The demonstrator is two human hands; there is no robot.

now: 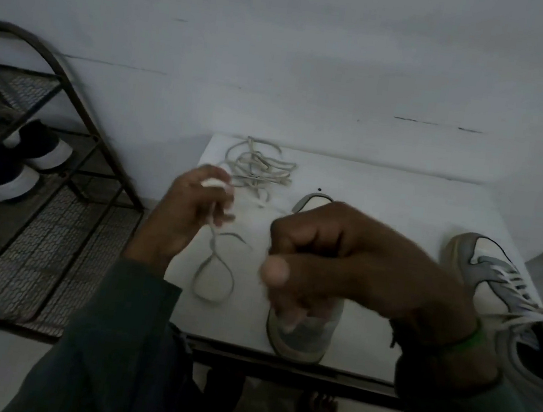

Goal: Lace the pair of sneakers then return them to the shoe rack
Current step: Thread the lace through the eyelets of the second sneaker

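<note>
Head view: we see the left hand (pixel 193 211) pinching a lace (pixel 213 246) that loops below it. The right hand (pixel 351 268) curls above one sneaker (pixel 300 342); whether it holds anything we cannot tell. The other sneaker (pixel 494 287) lies to its right.

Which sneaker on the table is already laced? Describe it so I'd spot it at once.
Find the white table. At its right edge lies a grey-and-white sneaker, toe pointing away. Unlike the other sneaker, half hidden under the right hand, it has white laces crossed up its front.
</note>
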